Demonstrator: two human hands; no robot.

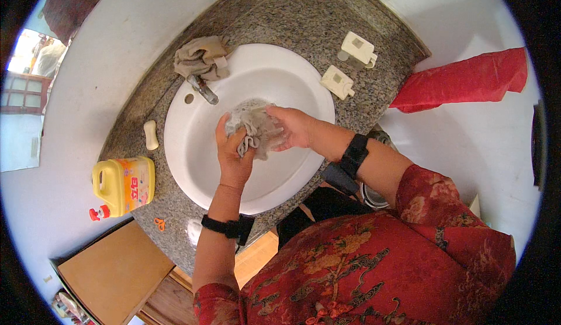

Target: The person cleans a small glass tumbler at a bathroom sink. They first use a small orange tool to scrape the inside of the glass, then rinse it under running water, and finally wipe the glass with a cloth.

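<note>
Over the white oval sink, both hands hold a wet, soapy grey cloth between them. My left hand is on the cloth's left side, with a twisted fold of it beside the thumb. On the right side, my right hand grips the cloth; its lower fingers are partly hidden by suds and fabric. A metal faucet stands at the sink's upper left rim, just above the hands. Behind it, a crumpled grey-brown cloth rests partly on the rim.
A bar of soap, a yellow detergent jug with a red pump and orange-handled scissors are on the granite counter at left. Two cream plastic cases lie at the right. A red cloth hangs by the right wall.
</note>
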